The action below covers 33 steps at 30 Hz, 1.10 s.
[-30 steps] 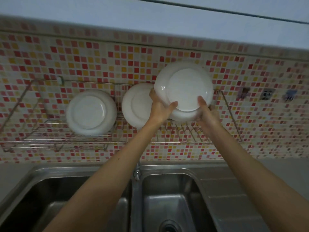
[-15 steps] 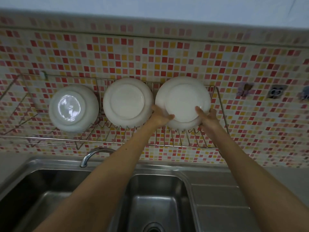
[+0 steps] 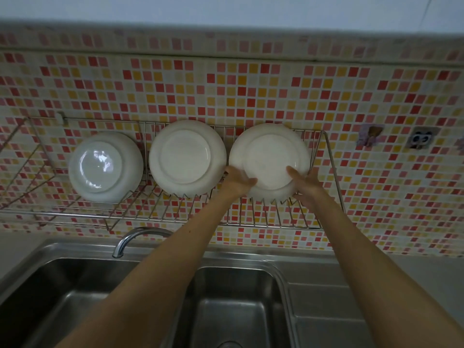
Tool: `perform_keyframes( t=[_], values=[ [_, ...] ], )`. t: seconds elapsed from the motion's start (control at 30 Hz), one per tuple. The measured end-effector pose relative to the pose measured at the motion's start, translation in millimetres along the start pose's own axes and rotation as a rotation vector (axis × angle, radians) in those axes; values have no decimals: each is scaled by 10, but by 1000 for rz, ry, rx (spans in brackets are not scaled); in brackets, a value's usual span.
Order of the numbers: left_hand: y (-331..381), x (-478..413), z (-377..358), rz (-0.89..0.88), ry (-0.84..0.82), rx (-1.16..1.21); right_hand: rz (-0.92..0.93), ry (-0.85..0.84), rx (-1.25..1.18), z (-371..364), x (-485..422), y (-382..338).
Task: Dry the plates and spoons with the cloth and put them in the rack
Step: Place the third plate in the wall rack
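Home kitchen — steel sink (image 3: 281,277), tap (image 3: 130,238), mosaic tiles (image 3: 251,84)

The rack's (image 3: 266,214) left end is free. The left plate (image 3: 105,167), middle plate (image 3: 187,158) and right plate (image 3: 270,156) crowd the rest, rims close together.

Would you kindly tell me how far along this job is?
Done: the left plate and middle plate stand in the wire rack. In hand: the left grip and right grip hold the third plate at the rack's right end. Left: releasing it; no spoons or cloth are in view.
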<state>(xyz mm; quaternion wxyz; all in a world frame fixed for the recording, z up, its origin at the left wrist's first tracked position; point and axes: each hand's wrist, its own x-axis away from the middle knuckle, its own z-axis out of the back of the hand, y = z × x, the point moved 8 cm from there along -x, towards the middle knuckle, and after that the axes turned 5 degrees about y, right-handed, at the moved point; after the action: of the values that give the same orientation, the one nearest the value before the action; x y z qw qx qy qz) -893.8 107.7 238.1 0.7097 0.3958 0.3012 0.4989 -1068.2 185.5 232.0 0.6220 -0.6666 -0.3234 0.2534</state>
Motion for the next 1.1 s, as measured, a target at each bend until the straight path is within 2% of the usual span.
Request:
perform_keyframes(
  t=[0.27,0.4,0.5,0.6,0.7,0.87,1.0,1.1],
  values=[
    [54,200,246,-14,33,25,135,100,208,12,145,-125],
    [60,421,475,-99,33,-64,264,240,494,21,343,-296],
    [71,618,733,-170,72,-66,453,341,708,-151,633,-518],
    [-6,840,1120,-215,135,-56,619,274,716,-659,1025,-629],
    [-214,1069,1644,-245,240,-68,708,132,698,-1322,1467,-597],
    [-952,1525,2664,-216,359,-133,837,-66,621,-2506,2327,-280],
    [-1793,1862,3497,-144,373,-171,850,-142,541,-3375,3080,115],
    [-2567,2180,4069,-37,355,-196,740,-243,530,-4041,3579,581]
  ],
)
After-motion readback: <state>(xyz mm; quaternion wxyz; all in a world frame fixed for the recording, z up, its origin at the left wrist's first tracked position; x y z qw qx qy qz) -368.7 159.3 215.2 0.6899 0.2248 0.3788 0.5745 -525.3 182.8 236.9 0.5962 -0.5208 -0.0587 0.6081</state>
